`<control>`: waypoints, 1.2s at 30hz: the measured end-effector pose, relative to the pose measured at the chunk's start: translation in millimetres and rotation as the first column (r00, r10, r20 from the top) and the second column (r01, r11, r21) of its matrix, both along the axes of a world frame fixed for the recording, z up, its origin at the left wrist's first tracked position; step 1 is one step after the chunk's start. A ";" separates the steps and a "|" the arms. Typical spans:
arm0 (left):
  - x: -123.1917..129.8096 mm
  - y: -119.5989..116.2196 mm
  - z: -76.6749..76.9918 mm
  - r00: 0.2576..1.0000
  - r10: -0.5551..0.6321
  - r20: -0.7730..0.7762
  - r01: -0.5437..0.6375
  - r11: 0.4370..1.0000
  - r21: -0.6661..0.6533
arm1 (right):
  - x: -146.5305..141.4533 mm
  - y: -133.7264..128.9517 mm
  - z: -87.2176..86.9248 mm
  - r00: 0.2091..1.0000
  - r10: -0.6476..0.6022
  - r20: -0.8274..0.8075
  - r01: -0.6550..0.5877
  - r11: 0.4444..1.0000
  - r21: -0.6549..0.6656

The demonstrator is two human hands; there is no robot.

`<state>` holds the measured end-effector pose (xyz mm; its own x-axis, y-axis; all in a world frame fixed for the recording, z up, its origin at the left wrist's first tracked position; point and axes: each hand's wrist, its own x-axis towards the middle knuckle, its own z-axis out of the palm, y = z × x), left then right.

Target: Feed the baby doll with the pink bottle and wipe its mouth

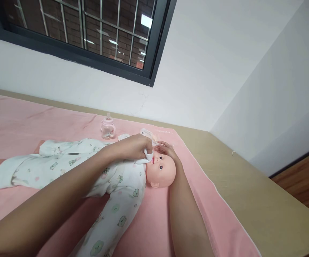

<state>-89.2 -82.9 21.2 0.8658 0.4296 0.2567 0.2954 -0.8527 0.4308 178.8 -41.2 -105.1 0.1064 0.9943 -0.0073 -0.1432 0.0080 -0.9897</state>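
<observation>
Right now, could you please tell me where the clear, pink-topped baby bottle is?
In the head view, the bottle stands left of centre on the pink blanket, just beyond the bald, white-clothed doll.

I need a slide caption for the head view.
Doll on pink blanket, left hand holding white cloth near its mouth, right hand beside its head.

A plain indoor room set out like a nursery corner is seen; whether it belongs to a home or a training room cannot be told. Infant care is suggested by a doll [124,176] dressed in printed baby clothes and a small feeding bottle [108,127], both laid out on a pink blanket [157,221] spread over a tan bench [218,167]. The bench is enclosed by white walls [210,53], one pierced by a dark-framed window [90,28], in which rectangular lights [146,21] are reflected and metal bars [101,21] are seen.
</observation>
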 end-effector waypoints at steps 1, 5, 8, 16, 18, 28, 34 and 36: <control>0.1 -0.8 0.3 1.000 0.000 -0.003 0.000 1.000 0.004 | -0.1 -0.2 0.3 1.000 -0.001 0.001 0.001 1.000 0.002; -0.4 -2.6 0.9 1.000 -0.022 -0.011 0.022 1.000 0.019 | -0.4 -0.1 0.5 1.000 -0.004 0.004 0.004 1.000 0.010; -0.6 -5.2 1.8 0.998 -0.054 -0.031 0.054 0.998 0.023 | -0.1 0.2 0.0 1.000 0.006 0.017 -0.006 1.000 0.003; 1.2 -7.7 2.6 0.998 -0.058 -0.031 0.059 0.998 0.033 | -0.2 0.3 -0.1 0.999 0.010 0.033 -0.010 1.000 0.000; 1.5 -5.9 0.9 0.997 -0.066 -0.034 0.067 0.997 0.040 | -0.4 0.3 0.1 0.999 0.012 0.032 -0.012 1.000 0.000; 0.8 -8.8 2.2 0.996 -0.076 -0.052 0.081 0.991 0.105 | -1.3 -2.4 3.0 0.999 0.022 0.037 -0.022 1.000 -0.012; -0.2 -5.4 3.7 0.999 -0.018 0.043 0.011 0.988 0.152 | -1.3 -1.5 2.1 0.999 -0.002 0.033 0.002 1.000 -0.011; 0.5 -2.6 2.0 0.998 0.010 0.059 -0.020 0.985 0.174 | -1.7 -1.4 2.2 1.000 -0.002 0.030 0.002 1.000 -0.016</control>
<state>-88.7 -85.5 23.3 0.8409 0.3868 0.3784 0.2877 -0.9119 0.2928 177.1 -42.6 -102.9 0.1091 0.9938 -0.0204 -0.1134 -0.0080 -0.9935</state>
